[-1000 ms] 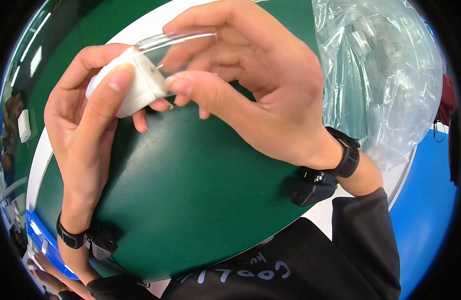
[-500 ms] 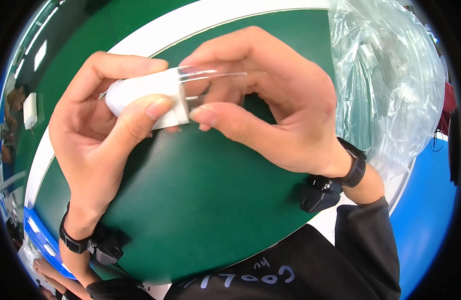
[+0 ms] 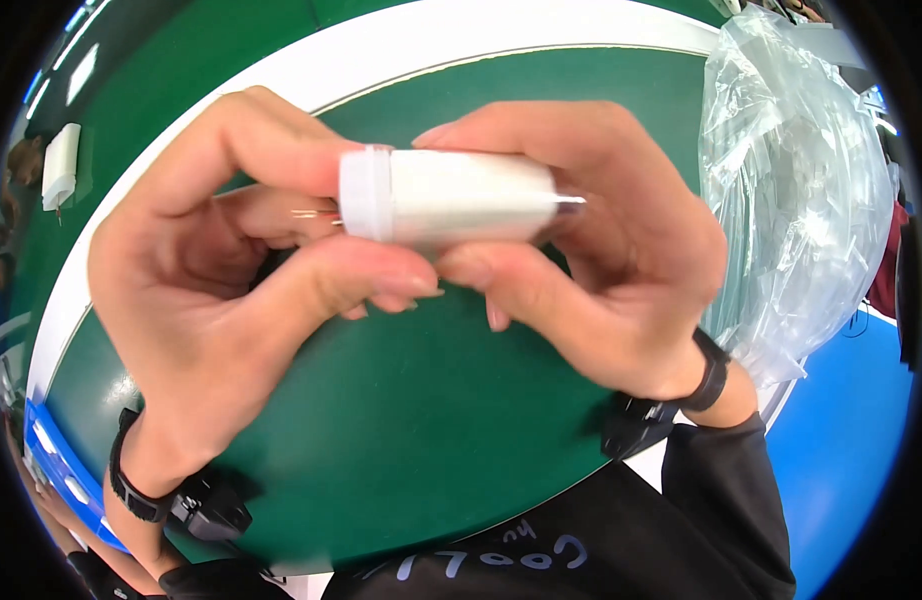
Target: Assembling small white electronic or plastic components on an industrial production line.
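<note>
A white, rounded plastic housing (image 3: 471, 198) is held level between both hands above the green table. Its left end has a wider, paler rim, from which thin copper-coloured wire ends (image 3: 314, 214) stick out. A short shiny tip shows at its right end; blur hides what it is. My left hand (image 3: 181, 270) is closed on the rim end with thumb and fingers. My right hand (image 3: 641, 260) is closed around the other end, thumb below and fingers above and behind. The clear sleeve seen earlier cannot be told apart from the housing now.
The green table (image 3: 411, 430) has a white border (image 3: 461, 25). A large clear plastic bag (image 3: 771, 200) lies at the right, by a blue surface (image 3: 841, 430). Another white housing (image 3: 61, 165) stands far left. A blue tray (image 3: 66, 470) and another person's arm (image 3: 91, 530) are lower left.
My right hand has moved from holding a clear sleeve beside the housing's pinned end to gripping the housing itself. My left grip has shifted to the rim end, and the housing has moved right.
</note>
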